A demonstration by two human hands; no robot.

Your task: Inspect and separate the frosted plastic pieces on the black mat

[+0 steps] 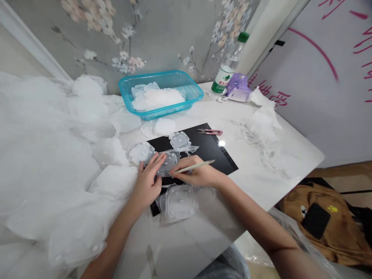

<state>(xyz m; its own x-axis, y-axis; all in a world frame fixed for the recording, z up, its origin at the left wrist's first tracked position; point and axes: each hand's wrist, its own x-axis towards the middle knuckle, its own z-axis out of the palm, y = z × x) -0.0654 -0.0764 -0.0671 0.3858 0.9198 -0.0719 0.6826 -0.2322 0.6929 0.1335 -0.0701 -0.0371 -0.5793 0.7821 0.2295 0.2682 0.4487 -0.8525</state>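
**Forearms point(255, 217) reach in over a black sheet point(225, 161)**

At the middle of the black sheet lies a clear plastic piece point(170, 162) with small raised knobs. The person's left hand point(148, 180) is unclenched, its fingers spread and resting on the piece's left side; whether it also pinches the edge, one cannot tell. The right hand point(197, 172) grasps a thin pale tool point(200, 165) like a pen, its lower end at the near edge of the piece.

A similar plate point(179, 140) lies toward the sheet's far edge, and a stack of plates point(181, 203) overlaps its near end. Pink-handled snips point(210, 132) straddle its right edge. Left of the sheet spreads a heap of whitish pieces point(37, 155). Beyond it stands a blue basket point(193, 92) holding more of them; beyond and to its right, a green-capped bottle point(225, 75) and a purple packet point(238, 88).
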